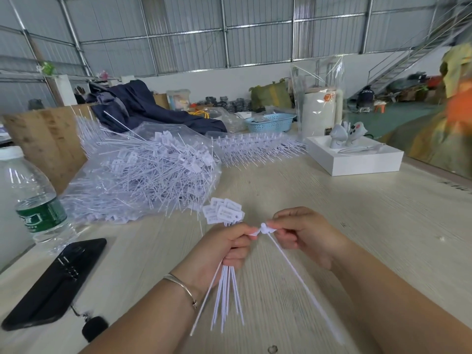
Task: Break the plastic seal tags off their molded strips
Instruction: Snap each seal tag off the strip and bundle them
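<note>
- Between the two hands, just above the pale wood-grain tabletop (332, 213): a small white plastic seal tag (265, 228), pinched from both sides. Right hand (304, 233) nips its right end with fingertips; left hand (224, 247) grips the left end with thumb and forefinger.
- Tag's thin white tail (304, 287) runs down and right toward the onlooker; long axis slants away from the left hand.
- Left hand also clutches a bundle of freed white tags (224, 212), heads fanned above the fist, tails hanging below.
- Break point sits equally near both hands; likely a twist or pull apart.
- Farther left: heaped clear bag of loose white tags (153, 172). Beyond: rows of unbroken white molded strips (258, 146).
- Clear water bottle (33, 198), black phone (56, 284) and white box (357, 159) lie well apart; nothing obstructs.
</note>
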{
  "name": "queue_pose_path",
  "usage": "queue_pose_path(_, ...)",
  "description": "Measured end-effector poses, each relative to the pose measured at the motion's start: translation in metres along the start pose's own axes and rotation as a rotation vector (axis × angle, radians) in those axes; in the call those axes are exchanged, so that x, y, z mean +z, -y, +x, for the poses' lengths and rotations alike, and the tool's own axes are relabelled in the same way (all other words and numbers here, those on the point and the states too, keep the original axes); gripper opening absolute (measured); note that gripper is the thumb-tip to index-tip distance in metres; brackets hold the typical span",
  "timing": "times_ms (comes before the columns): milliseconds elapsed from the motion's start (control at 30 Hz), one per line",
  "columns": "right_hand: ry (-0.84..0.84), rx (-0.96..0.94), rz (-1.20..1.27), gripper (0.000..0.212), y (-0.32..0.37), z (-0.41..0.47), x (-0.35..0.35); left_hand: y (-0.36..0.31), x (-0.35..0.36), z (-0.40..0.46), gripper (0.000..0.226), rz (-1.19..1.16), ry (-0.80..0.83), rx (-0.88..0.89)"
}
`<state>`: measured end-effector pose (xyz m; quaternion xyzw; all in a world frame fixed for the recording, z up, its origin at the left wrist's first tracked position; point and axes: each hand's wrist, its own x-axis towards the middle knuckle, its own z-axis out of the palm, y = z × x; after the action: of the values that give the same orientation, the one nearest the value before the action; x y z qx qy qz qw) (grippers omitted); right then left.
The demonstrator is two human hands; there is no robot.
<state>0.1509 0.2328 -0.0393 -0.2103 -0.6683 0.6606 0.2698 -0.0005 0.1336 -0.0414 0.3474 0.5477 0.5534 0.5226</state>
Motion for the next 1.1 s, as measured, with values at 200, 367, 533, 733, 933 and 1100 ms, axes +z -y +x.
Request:
queue_pose_path(200,0.239,0.100,0.220,0.036,0.003,-0.004,0.001,-0.005,0.002,-0.003,0.022,0.089,0.254,-0.026)
queue_pose_path(367,0.185,0.022,0.561,0.037,0.008,0.001,-0.015,-0.005,-0.011,-0.002,0.032,0.031,0.339,-0.048)
queue_pose_path(533,-0.078,0.020,0.288,0.030,-0.004,0.009,-0.025,0.000,-0.008,0.001,0.038,-0.015,0.225,0.023)
queue_pose_path(733,-0.171,-0.039,0.043,0.019,-0.010,0.007,-0.003,0.005,-0.004,0.003,0.033,-0.090,0.000,0.040)
queue_pose_path(933,-0.231,-0.114,-0.059,0.036,-0.010,0.004,0.014,0.014,0.009,0.002,0.037,-0.036,-0.080,0.046)
queue_pose_path(1100,-0.271,-0.219,-0.259,0.042,-0.010,0.002,0.016,0.013,0.013,0.000,0.051,-0.070,0.015,0.023)
